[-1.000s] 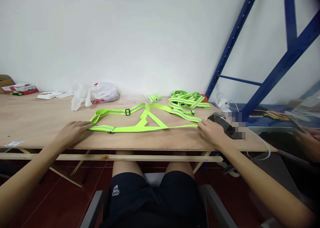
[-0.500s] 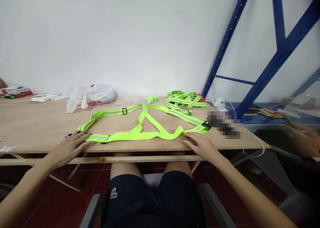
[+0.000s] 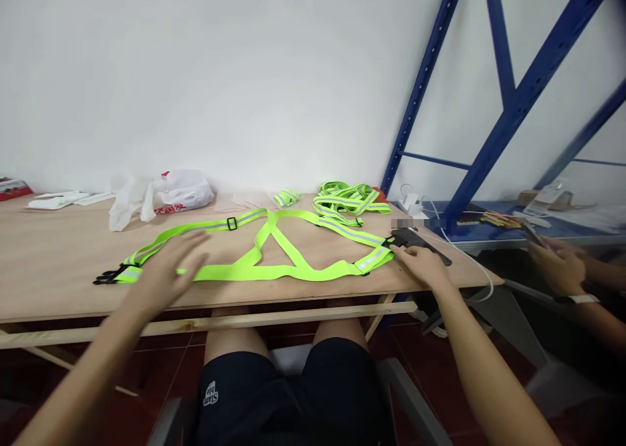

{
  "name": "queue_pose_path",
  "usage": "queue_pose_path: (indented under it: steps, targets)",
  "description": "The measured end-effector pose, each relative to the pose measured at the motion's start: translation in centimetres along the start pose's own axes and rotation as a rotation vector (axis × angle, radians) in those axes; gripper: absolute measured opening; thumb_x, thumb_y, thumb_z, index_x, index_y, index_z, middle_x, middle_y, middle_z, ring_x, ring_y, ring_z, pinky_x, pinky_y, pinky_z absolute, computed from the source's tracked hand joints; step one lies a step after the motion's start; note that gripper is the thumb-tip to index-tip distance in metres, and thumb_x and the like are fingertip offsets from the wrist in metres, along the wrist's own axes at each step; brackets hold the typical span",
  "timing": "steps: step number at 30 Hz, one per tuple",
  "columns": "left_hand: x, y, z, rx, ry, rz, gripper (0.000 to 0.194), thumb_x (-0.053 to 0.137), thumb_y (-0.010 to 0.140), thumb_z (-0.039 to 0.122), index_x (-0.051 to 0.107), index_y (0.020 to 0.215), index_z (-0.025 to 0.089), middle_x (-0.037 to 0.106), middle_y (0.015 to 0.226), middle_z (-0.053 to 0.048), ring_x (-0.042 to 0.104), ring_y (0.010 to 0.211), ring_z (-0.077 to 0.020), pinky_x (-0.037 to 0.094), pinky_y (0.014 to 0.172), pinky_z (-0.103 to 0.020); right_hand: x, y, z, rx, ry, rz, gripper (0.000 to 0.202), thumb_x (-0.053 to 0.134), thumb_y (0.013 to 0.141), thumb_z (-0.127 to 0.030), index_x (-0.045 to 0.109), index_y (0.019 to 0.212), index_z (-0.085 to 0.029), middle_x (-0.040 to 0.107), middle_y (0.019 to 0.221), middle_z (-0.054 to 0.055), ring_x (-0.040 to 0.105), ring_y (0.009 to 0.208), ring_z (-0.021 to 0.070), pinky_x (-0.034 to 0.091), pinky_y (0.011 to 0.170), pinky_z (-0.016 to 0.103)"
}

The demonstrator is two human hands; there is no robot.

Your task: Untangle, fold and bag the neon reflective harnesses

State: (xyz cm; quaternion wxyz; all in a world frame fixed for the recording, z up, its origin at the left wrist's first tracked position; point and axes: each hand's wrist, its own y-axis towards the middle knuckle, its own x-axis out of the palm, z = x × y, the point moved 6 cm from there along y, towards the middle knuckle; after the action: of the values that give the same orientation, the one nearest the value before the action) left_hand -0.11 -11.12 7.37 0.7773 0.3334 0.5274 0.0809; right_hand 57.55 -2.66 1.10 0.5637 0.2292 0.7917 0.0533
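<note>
Clock centred on the harness, twelve toward the wall.

Harness [image 3: 264, 273]: fluorescent yellow-green, spread in an open loop on the table [image 3: 303, 291], its lower strap running near your edge. Left buckle [image 3: 110, 276] between eight and nine; right buckle [image 3: 388, 242] at three; slide adjuster [image 3: 231, 223] at ten.

Your left hand [image 3: 166, 276]: blurred, above the lower strap between eight and nine, fingers apart, nothing gripped that I can see. Your right hand [image 3: 418, 263]: at three, fingertips at the strap end by the buckle. Whether they pinch it or merely rest there, I cannot tell.

Risks, as I judge them. That right buckle lies against or just beside the black device [image 3: 415, 236]; a tug could catch and drag it, or snag the white cable [image 3: 476, 267] out toward four. The thin straps look limp, so pulling one end alone would probably twist the loop and turn its grey stripe under. Left buckle's prongs might hook a strap if swept inward. The loose strap pile [image 3: 349, 201] at two nearly meets the harness's upper strap; lift carelessly there and the two could tangle.
</note>
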Motion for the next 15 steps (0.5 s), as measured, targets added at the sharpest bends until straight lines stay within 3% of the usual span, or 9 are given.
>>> queue_pose_path:
  steps: [4, 7, 9, 11, 13, 15]
  targets:
    - [8.2, 2.7, 14.4, 0.286, -0.185, -0.272, 0.046, 0.039, 0.101, 0.043, 0.055, 0.14, 0.024, 0.054, 0.148, -0.009, 0.048, 0.137, -0.0257, 0.034, 0.117, -0.044, 1.0, 0.2, -1.1, -0.021, 0.147, 0.008, 0.043, 0.057, 0.075, -0.062, 0.067, 0.063, -0.022, 0.069, 0.061, 0.007, 0.062, 0.055, 0.0249, 0.039, 0.051, 0.031]
    - [14.9, 3.9, 22.7, 0.417, -0.221, -0.437, 0.059, 0.042, 0.1, 0.051, 0.044, 0.149, 0.017, 0.043, 0.156, -0.014, 0.035, 0.146, -0.0288, 0.026, 0.121, -0.047, 0.7, 0.5, -1.5, -0.053, 0.255, 0.058, 0.033, 0.057, 0.072, -0.054, 0.062, 0.064, -0.022, 0.069, 0.064, 0.006, 0.064, 0.062, 0.0254, 0.042, 0.058, 0.033]
    - [18.6, 4.6, 25.6, 0.369, -0.193, -0.528, 0.074, 0.041, 0.098, 0.06, 0.035, 0.154, 0.012, 0.032, 0.16, -0.019, 0.03, 0.148, -0.0342, 0.022, 0.121, -0.054, 0.0, 0.8, -1.6, -0.045, 0.297, 0.128, 0.03, 0.056, 0.073, -0.051, 0.058, 0.067, -0.023, 0.071, 0.068, 0.007, 0.065, 0.067, 0.0262, 0.044, 0.063, 0.034]
    - [21.1, 4.8, 26.9, 0.321, -0.138, -0.63, 0.082, 0.038, 0.097, 0.065, 0.031, 0.155, 0.008, 0.026, 0.161, -0.024, 0.025, 0.15, -0.0376, 0.018, 0.12, -0.058, -1.0, 0.9, -2.0, -0.044, 0.293, 0.2, 0.026, 0.055, 0.075, -0.049, 0.056, 0.07, -0.023, 0.071, 0.071, 0.009, 0.066, 0.07, 0.0272, 0.044, 0.065, 0.035]
    - [21.9, 4.6, 27.4, 0.333, -0.118, -0.684, 0.086, 0.036, 0.096, 0.067, 0.028, 0.156, 0.006, 0.023, 0.163, -0.024, 0.02, 0.151, -0.0371, 0.014, 0.121, -0.059, -2.1, 0.7, -3.4, -0.096, 0.218, 0.283, 0.023, 0.055, 0.078, -0.046, 0.057, 0.074, -0.023, 0.072, 0.075, 0.01, 0.066, 0.072, 0.0279, 0.042, 0.064, 0.034]
    - [21.5, 4.4, 27.1, 0.338, -0.115, -0.69, 0.086, 0.036, 0.096, 0.066, 0.026, 0.157, 0.006, 0.02, 0.164, -0.022, 0.016, 0.152, -0.0369, 0.013, 0.122, -0.059, -3.1, -0.1, -5.9, -0.208, 0.088, 0.369, 0.022, 0.053, 0.082, -0.043, 0.061, 0.079, -0.022, 0.072, 0.077, 0.01, 0.065, 0.072, 0.0281, 0.04, 0.062, 0.034]
